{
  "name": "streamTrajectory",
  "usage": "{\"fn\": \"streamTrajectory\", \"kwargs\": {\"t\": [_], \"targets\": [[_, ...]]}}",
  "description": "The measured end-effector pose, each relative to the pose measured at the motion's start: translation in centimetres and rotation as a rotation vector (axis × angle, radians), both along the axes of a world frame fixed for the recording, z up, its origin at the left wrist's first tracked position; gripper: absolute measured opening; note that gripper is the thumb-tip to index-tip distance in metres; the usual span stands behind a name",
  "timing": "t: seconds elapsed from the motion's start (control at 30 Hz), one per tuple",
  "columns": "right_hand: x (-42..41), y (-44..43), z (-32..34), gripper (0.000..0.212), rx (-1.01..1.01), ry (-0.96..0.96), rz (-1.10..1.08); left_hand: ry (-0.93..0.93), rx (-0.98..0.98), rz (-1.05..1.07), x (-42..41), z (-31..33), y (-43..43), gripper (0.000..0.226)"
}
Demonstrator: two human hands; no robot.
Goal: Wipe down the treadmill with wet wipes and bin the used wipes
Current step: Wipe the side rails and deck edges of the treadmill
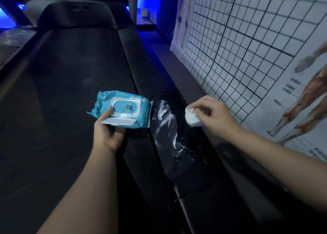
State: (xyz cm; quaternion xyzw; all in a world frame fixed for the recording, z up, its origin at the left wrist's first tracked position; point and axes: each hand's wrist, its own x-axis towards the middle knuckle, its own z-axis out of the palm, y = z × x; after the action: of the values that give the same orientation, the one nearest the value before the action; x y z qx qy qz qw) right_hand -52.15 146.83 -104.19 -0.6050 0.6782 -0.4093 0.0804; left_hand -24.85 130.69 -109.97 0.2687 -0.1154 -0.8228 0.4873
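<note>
White and crumpled into a wad, the wet wipe (192, 118) sat pinched between the thumb and curled fingertips of the right hand (214, 115), over the outer edge of the glossy black right side rail (178, 163) of the dark treadmill (70, 74); whether it actually touched the rail could not be told. Wet, shiny streaks (166, 120) lay on the rail just beside the wad, toward the belt. The left hand (108, 129) held the blue plastic pack of wipes (141, 113) above the belt's right edge, with its thumb on the upper face by the white flip lid (118, 121), which stood open, and its fingers hidden beneath. The step in hand looked to be wiping that rail. Doing it well probably called for unfolding the wad to give a flatter face, pressing evenly, and stroking along the rail in overlapping passes, not dabbing, so no dry strip was left at the outer edge. The treadmill's long axis ran away from the person toward the rounded black motor hood (76, 14) at the far end, and the rail followed the same line beside the white gridded wall chart (247, 39). The pack lay across that axis, face up, with its lid flap toward the person. The balled wipe showed no clear long axis.
</note>
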Motion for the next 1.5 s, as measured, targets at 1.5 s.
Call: {"fn": "streamTrajectory", "kwargs": {"t": [1.5], "targets": [[4.8, 2.3, -0.8, 0.018, 0.344, 0.200, 0.451, 0.032, 0.005, 0.010, -0.1, -0.1, -0.2, 0.041]]}}
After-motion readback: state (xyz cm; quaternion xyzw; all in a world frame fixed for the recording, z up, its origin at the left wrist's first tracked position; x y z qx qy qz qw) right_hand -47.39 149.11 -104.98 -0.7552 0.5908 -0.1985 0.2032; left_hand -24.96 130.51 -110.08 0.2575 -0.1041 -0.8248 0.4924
